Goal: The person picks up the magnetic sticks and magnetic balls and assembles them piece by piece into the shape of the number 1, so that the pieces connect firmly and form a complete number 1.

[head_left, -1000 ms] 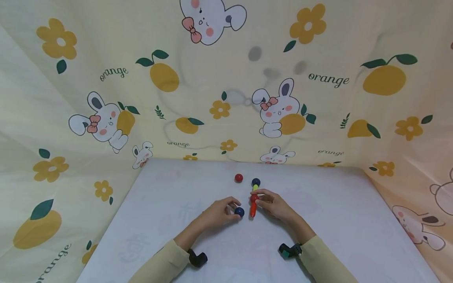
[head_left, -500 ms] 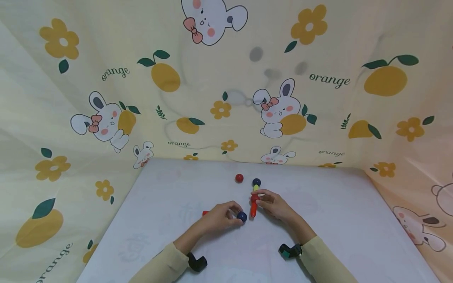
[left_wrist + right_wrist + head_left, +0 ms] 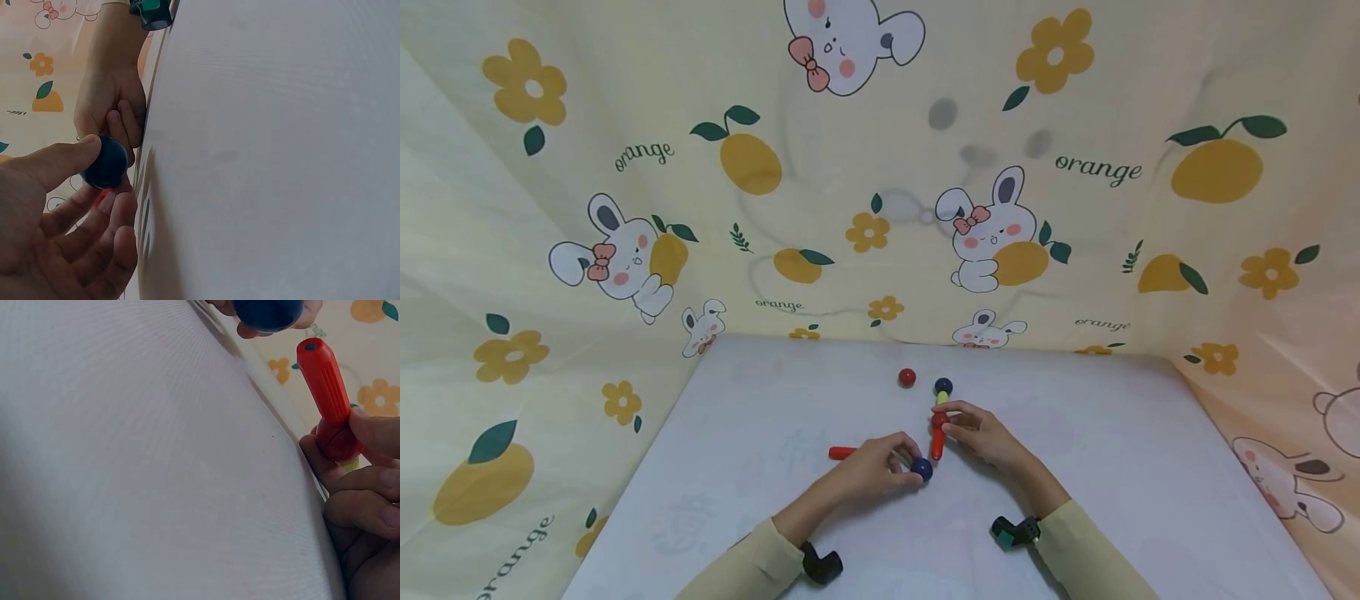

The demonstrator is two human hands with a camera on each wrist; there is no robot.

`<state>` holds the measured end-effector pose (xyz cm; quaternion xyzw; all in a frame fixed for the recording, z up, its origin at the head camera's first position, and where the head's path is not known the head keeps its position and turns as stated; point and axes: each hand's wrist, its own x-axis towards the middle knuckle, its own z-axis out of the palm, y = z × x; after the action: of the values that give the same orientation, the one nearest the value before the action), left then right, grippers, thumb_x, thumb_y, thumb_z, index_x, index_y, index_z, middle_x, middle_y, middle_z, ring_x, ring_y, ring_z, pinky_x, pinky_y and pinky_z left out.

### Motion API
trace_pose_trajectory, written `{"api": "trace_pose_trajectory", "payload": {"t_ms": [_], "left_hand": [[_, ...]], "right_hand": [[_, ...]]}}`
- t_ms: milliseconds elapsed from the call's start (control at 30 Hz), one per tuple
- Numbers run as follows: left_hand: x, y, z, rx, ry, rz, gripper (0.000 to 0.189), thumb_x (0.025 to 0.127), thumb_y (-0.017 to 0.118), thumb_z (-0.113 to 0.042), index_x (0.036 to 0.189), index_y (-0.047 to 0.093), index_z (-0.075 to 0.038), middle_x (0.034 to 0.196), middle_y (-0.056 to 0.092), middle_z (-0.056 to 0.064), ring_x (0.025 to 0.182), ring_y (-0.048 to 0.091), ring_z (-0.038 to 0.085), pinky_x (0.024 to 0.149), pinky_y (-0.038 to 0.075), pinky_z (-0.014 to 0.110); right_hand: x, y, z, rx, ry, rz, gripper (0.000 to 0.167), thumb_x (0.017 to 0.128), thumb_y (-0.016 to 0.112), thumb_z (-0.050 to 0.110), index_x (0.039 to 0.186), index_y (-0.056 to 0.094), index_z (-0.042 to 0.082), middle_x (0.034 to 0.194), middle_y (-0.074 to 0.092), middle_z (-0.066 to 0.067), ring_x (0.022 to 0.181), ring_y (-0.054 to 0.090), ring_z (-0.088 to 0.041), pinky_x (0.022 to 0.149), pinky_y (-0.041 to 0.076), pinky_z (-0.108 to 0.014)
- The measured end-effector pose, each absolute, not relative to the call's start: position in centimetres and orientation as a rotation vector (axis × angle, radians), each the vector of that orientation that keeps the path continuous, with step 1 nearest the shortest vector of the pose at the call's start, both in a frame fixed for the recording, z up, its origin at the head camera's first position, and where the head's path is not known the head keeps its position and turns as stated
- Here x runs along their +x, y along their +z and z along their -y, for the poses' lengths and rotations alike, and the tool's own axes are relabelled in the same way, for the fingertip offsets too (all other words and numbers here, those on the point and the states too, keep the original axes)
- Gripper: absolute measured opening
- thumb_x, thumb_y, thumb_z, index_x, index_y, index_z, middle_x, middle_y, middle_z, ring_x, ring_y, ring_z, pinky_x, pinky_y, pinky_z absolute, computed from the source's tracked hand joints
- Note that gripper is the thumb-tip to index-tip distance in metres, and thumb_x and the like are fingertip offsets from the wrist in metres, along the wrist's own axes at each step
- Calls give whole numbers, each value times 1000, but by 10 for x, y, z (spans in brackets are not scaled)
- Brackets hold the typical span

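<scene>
My left hand [image 3: 880, 465] pinches a dark blue ball [image 3: 922, 469] between thumb and fingers. In the left wrist view the thumb lies against this blue ball [image 3: 106, 164]. My right hand [image 3: 981, 432] grips a red ball [image 3: 940, 421] that joins a red rod [image 3: 937, 446] and a yellow-green rod [image 3: 942, 398]. Another blue ball [image 3: 943, 386] caps the far end of that chain. The red rod [image 3: 324, 381] points away from my right fingers in the right wrist view, its free end showing a small dark tip. The held blue ball is apart from it.
A loose red ball [image 3: 907, 377] lies on the white table [image 3: 760, 392], left of the chain's far end. Beside my left wrist lies another red rod [image 3: 842, 452], partly hidden by the hand. A printed curtain [image 3: 850, 167] rises behind the table.
My left hand has moved nearer to me and slightly right with the blue ball, now close to the red rod's free end. The loose red rod has come into view. My right hand stays put.
</scene>
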<state>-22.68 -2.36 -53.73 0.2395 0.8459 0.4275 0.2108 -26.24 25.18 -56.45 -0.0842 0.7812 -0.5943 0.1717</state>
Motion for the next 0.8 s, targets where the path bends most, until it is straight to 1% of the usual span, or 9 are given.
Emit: {"api": "trace_pose_trajectory", "payload": {"t_ms": [167,400,800], "left_hand": [[-226,-538,21,691,1197,-2353,32,93,87,-32,119,67,-26,107,74,-13,89,67,6,86,56,26],[-224,-537,15,687,1219,-2353,32,93,88,-30,118,67,-26,106,74,-13,86,66,8,82,55,23],[-225,-539,9,720,1237,-2356,35,92,88,-31,119,65,-26,107,74,-13,80,65,9,76,54,24]], "right_hand": [[-262,-563,-252,-260,-1693,-2224,43,108,67,24,149,61,12,133,68,-15,59,39,-15,58,37,-21],[-261,-563,-251,-249,-1686,-2230,43,108,68,24,149,62,14,126,68,-14,58,40,-15,58,38,-21],[-262,-566,-252,-293,-1708,-2220,43,108,67,23,149,61,12,132,69,-15,61,41,-14,59,38,-20]]}}
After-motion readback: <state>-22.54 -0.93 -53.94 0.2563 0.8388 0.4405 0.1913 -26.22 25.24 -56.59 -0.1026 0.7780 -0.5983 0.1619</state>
